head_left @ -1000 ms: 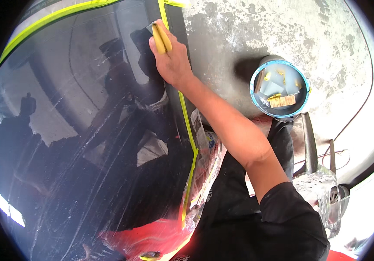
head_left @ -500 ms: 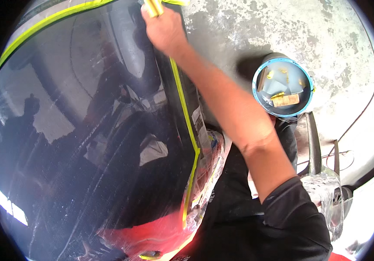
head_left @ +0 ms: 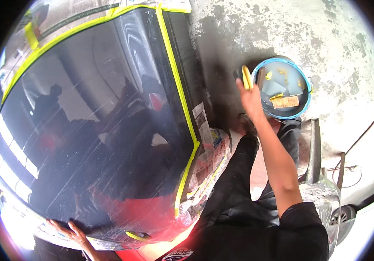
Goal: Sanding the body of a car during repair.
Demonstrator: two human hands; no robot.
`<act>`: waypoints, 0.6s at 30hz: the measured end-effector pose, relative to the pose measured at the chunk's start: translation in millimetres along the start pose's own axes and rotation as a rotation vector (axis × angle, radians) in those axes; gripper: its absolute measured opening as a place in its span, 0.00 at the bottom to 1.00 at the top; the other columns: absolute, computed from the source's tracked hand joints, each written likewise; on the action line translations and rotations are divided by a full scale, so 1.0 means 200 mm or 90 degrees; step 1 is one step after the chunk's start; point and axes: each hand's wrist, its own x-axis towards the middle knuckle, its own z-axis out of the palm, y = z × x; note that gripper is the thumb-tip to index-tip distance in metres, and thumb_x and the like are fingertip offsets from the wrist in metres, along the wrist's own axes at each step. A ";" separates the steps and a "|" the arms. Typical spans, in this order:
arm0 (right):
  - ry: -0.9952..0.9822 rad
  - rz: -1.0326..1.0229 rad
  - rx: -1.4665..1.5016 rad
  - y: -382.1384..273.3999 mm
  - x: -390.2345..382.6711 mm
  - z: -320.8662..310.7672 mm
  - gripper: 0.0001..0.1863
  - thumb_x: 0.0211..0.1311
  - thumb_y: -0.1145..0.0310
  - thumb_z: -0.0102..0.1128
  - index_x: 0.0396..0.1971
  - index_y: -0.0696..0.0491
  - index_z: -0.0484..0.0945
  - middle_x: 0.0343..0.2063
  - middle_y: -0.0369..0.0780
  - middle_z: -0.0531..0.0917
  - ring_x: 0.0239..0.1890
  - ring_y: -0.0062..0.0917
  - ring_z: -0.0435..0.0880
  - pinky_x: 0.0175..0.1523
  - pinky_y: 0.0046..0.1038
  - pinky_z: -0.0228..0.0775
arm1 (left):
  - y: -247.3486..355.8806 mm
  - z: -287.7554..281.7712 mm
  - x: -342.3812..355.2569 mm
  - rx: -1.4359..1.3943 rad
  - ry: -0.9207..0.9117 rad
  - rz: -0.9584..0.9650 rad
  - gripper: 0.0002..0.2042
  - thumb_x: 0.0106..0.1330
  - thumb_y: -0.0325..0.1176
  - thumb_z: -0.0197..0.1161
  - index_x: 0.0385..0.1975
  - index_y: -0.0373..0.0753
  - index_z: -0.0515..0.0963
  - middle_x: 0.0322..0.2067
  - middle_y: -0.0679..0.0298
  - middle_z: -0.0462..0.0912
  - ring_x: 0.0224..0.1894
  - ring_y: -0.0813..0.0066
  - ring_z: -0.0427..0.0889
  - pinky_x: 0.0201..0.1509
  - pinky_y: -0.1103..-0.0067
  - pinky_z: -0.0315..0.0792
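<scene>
My right hand (head_left: 252, 102) is closed around a narrow yellow sanding pad (head_left: 247, 77), held in the air just left of the bucket's rim. Blur hides the pad's finer detail. At the lower left, my left hand (head_left: 74, 235) rests with fingers stretched out on the near edge of a dark, glossy car body panel (head_left: 121, 143). Pale streaks run across this panel. Yellow-green masking tape (head_left: 179, 82) borders it. The blue-rimmed bucket (head_left: 307, 71) holds cloudy water, grey sheets, yellow scraps and a wooden block (head_left: 285, 102).
Masking paper (head_left: 78, 19) covers the area beyond the panel, and plastic-wrapped newsprint (head_left: 204, 172) hangs along its right side. A plastic-covered chair (head_left: 322, 195) stands behind my right arm. A dark cable (head_left: 372, 126) crosses the stained concrete floor.
My right hand has left the panel's far edge and come down and right to the bucket, still holding the sanding pad. My left hand has come into view at the near edge.
</scene>
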 end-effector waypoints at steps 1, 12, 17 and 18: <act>-0.018 -0.012 -0.010 0.11 -0.04 -0.05 0.24 0.74 0.54 0.65 0.33 0.64 0.80 0.20 0.53 0.78 0.24 0.40 0.74 0.36 0.43 0.71 | 0.05 -0.04 0.02 -0.020 0.002 -0.034 0.38 0.79 0.60 0.54 0.78 0.38 0.63 0.79 0.44 0.58 0.82 0.43 0.54 0.83 0.49 0.46; 0.024 -0.014 -0.001 0.43 -0.34 -0.54 0.18 0.76 0.61 0.66 0.34 0.64 0.80 0.20 0.43 0.77 0.26 0.24 0.71 0.36 0.34 0.70 | 2.38 0.45 1.45 -0.260 0.003 0.433 0.32 0.72 0.49 0.66 0.69 0.32 0.72 0.72 0.51 0.72 0.77 0.52 0.65 0.80 0.58 0.60; 0.078 0.113 0.058 0.35 -0.46 -0.66 0.18 0.78 0.60 0.65 0.32 0.59 0.81 0.22 0.29 0.74 0.27 0.16 0.68 0.33 0.27 0.63 | 2.80 0.87 1.86 0.042 -0.009 0.432 0.38 0.78 0.62 0.50 0.72 0.32 0.69 0.75 0.53 0.68 0.80 0.56 0.59 0.82 0.61 0.55; 0.076 0.075 0.098 0.37 -0.47 -0.65 0.17 0.78 0.60 0.65 0.33 0.59 0.82 0.23 0.28 0.74 0.27 0.15 0.68 0.33 0.26 0.64 | 2.85 0.89 1.87 0.045 -0.008 0.435 0.38 0.78 0.62 0.50 0.72 0.32 0.69 0.75 0.53 0.68 0.80 0.56 0.59 0.82 0.61 0.55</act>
